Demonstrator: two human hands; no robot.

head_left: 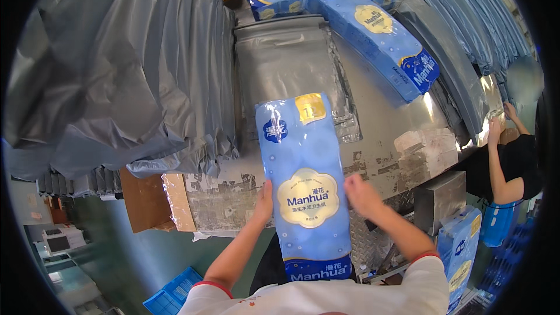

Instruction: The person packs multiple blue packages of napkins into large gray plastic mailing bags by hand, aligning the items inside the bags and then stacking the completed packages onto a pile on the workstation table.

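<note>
A long blue toilet paper pack (309,151) with a pale flower-shaped label stands in front of my body, its lower end near my shirt. My left hand (265,203) lies along its left side, its fingers partly hidden behind the pack. At the right side my right hand (361,195) is closed, fingers curled against the pack's edge. Just beyond the pack's top end lies a stack of flat grey plastic bags (286,52) on the worn metal table (373,134).
Large hanging grey bags (128,64) fill the left. More blue packs (373,35) lie at the back, and another pack (459,251) stands low at the right. A cardboard box (149,201) sits at the table's left. A co-worker's arms (499,157) show at the far right.
</note>
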